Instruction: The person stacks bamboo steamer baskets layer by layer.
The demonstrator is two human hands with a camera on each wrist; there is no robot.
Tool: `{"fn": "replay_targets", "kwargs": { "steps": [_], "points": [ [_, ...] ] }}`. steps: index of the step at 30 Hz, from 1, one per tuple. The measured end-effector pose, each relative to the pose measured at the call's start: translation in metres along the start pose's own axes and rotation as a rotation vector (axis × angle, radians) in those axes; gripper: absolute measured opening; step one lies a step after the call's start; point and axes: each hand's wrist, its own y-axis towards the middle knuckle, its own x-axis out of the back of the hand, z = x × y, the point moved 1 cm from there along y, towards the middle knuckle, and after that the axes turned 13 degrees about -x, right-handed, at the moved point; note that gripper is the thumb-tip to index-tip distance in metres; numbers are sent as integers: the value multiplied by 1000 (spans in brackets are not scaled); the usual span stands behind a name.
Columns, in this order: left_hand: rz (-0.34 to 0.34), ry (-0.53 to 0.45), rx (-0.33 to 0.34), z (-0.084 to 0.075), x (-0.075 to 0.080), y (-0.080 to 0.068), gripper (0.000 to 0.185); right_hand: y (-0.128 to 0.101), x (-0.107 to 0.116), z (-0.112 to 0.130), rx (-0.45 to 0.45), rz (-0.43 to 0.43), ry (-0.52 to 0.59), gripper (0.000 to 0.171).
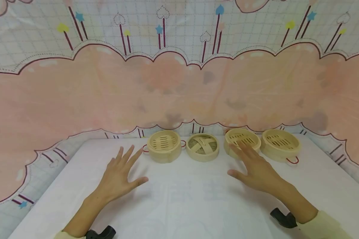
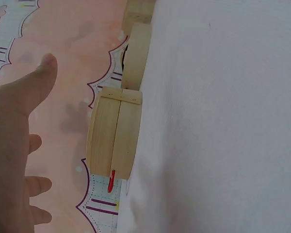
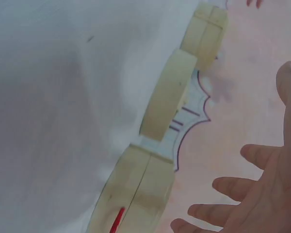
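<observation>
Four round bamboo pieces stand in a row at the far side of the white table (image 1: 179,205). From the left they are a steamer basket with red handles (image 1: 164,145), a woven lid (image 1: 202,147), a second basket (image 1: 242,139) and a third basket (image 1: 280,144) with a red handle. My left hand (image 1: 119,172) is spread flat, fingers straight, just short of the left basket (image 2: 114,138). My right hand (image 1: 252,164) is also spread, its fingertips over the front rim of the second basket (image 3: 167,94). Neither hand holds anything.
A pink and white patterned cloth backdrop (image 1: 179,93) rises right behind the row and wraps both sides of the table. The table's edges slope away at the left (image 1: 48,186) and right (image 1: 344,172). Black wrist mounts show near the bottom of the head view.
</observation>
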Motion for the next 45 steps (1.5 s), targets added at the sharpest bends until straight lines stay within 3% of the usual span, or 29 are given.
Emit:
{"fn": "replay_targets", "kwargs": {
  "steps": [12, 21, 32, 45],
  "points": [
    [-82, -193, 89, 1, -9, 3, 83, 26, -21, 44, 138, -4, 162, 80],
    [-108, -293, 118, 10, -17, 15, 79, 41, -35, 74, 130, 74, 251, 76],
    [-178, -425, 132, 17, -29, 28, 71, 60, -51, 103, 93, 179, 492, 67],
    [-235, -521, 113, 26, -44, 41, 61, 79, -73, 123, 101, 153, 409, 66]
  ]
}}
